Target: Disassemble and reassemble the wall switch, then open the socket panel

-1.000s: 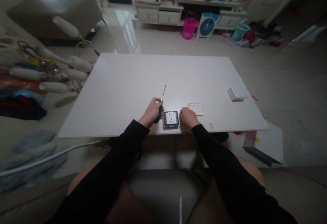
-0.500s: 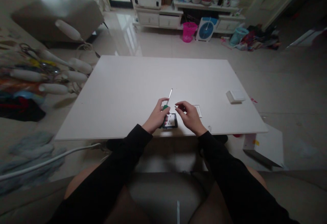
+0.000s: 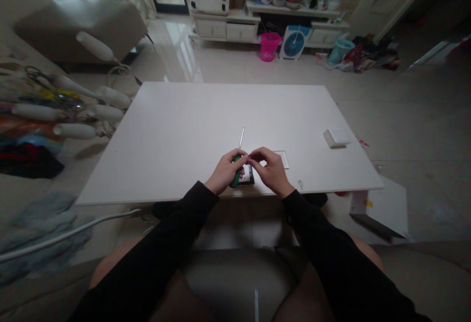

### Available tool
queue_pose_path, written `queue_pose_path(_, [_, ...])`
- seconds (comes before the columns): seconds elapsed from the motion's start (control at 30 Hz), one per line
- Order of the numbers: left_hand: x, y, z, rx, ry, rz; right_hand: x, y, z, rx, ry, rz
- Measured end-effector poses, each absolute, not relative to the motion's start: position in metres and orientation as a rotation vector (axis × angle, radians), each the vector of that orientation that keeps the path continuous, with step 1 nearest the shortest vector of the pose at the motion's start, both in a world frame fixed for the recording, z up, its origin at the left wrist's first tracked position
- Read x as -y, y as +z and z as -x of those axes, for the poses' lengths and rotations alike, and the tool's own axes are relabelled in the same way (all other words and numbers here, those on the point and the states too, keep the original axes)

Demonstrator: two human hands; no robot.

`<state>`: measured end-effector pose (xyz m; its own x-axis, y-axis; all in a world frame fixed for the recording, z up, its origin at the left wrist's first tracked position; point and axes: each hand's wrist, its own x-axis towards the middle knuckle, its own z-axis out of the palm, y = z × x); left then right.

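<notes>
My left hand is closed around the green handle of a screwdriver, whose metal shaft points away from me over the table. My right hand is pinched, its fingertips meeting those of my left hand; whatever sits between them is too small to make out. Under the hands, close to the table's front edge, lies a small dark-framed device with a white face, partly covered by my left hand. A thin white rectangular frame lies just behind my right hand.
The white table spans the space before me. A small white box stands near its right edge, and a small clear piece lies by the front edge. A white lamp-like fixture stands close to the left edge.
My right hand has moved left, so its fingertips now meet my left hand. The screwdriver has turned slightly in my left hand, showing more of its green handle.
</notes>
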<state>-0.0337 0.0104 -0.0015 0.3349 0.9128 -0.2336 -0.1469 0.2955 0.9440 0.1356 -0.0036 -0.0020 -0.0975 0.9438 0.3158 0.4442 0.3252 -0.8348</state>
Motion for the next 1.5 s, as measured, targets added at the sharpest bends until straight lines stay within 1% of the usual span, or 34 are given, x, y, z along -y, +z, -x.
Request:
queue_pose_path(0.63, [-0.011,-0.001,0.033,-0.967,0.886,-0.968,0.010,0.000,-0.131,1.757,0.693,1.201])
queue_pose_path(0.77, [-0.015,0.001,0.036,-0.946,0.857,-0.907,0.008,0.002,-0.133,1.755,0.634,1.249])
queue_pose_path(0.97, [-0.022,0.018,0.050,-0.858,0.829,-0.812,-0.001,0.006,-0.150,1.604,0.500,1.385])
queue_pose_path(1.13, [-0.023,0.024,0.061,-0.689,0.780,-0.807,-0.007,0.001,-0.160,1.394,0.530,1.449])
queue_pose_path(1.3, [-0.023,0.020,0.069,-0.502,0.792,-0.851,-0.010,-0.002,-0.163,1.328,0.565,1.432])
queue_pose_path(1.5, [-0.024,0.021,0.072,-0.490,0.840,-0.902,-0.010,-0.002,-0.163,1.336,0.580,1.448])
